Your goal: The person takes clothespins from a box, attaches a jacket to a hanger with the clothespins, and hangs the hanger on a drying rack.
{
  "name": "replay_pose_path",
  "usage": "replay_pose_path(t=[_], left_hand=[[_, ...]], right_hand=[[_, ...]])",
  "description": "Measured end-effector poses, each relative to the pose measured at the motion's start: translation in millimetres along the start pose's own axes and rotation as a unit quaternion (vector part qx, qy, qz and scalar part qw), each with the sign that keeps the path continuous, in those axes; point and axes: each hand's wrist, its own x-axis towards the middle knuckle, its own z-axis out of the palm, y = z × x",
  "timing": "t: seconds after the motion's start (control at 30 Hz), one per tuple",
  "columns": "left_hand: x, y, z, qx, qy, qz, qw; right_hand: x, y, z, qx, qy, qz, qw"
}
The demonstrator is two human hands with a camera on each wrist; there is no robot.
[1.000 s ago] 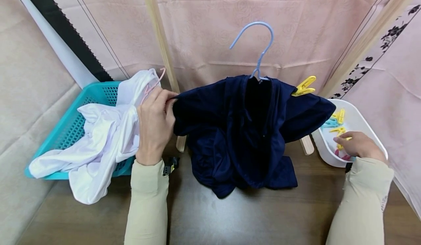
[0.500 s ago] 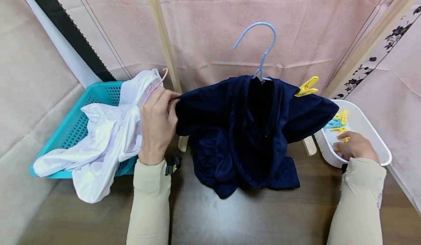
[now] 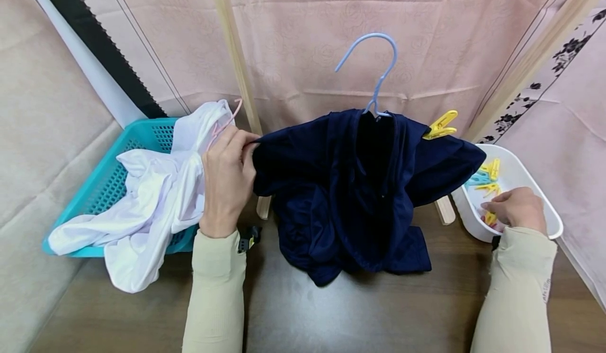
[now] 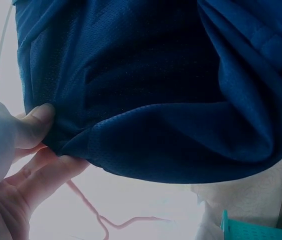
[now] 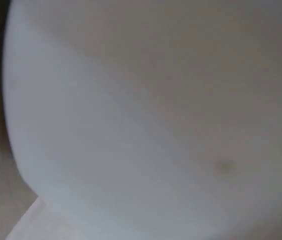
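A navy garment (image 3: 307, 158) hangs on a light blue hanger (image 3: 379, 82), with a yellow clothespin (image 3: 441, 125) clipped at its right shoulder. My left hand (image 3: 227, 179) pinches the garment's left sleeve edge; in the left wrist view thumb and fingers of that hand (image 4: 36, 150) grip the navy cloth (image 4: 146, 135). Over the white tub (image 3: 539, 190), my right hand (image 3: 518, 208) reaches in with bent fingers beside yellow clothespins (image 3: 490, 187); whether it holds one is hidden. The right wrist view shows only the tub's blurred white wall (image 5: 81, 120).
A teal basket (image 3: 90, 184) at the left bears white clothes (image 3: 156, 184) and a pink hanger (image 3: 232, 113). Wooden poles (image 3: 236, 53) rise on both sides of the navy garment, before a pink cloth backdrop. All stands on a brown table (image 3: 331, 316).
The right hand has shifted slightly within the tub, and a yellow clothespin near its fingers now lies lower, in view. The left hand keeps its pinch on the sleeve. The head view has shifted a little.
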Motion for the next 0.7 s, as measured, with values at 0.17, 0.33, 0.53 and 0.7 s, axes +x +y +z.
replay_pose_path(t=[0.17, 0.33, 0.53, 0.7], left_hand=[[0.3, 0.2, -0.5, -0.001, 0.0, -0.001, 1.0], [0.4, 0.1, -0.7, 0.0, -0.001, -0.004, 1.0], [0.3, -0.1, -0.7, -0.002, -0.002, -0.005, 1.0], [0.8, 0.3, -0.7, -0.001, -0.003, -0.005, 1.0]], right_hand=[[-3.0, -4, -1, -0.021, 0.068, -0.048, 0.9963], [-8.1, -12, -4, -0.016, 0.111, -0.062, 0.9918], [-20.2, -27, -14, 0.014, 0.115, -0.032, 0.9927], [-36.4, -44, -23, 0.046, 0.151, -0.052, 0.9861]])
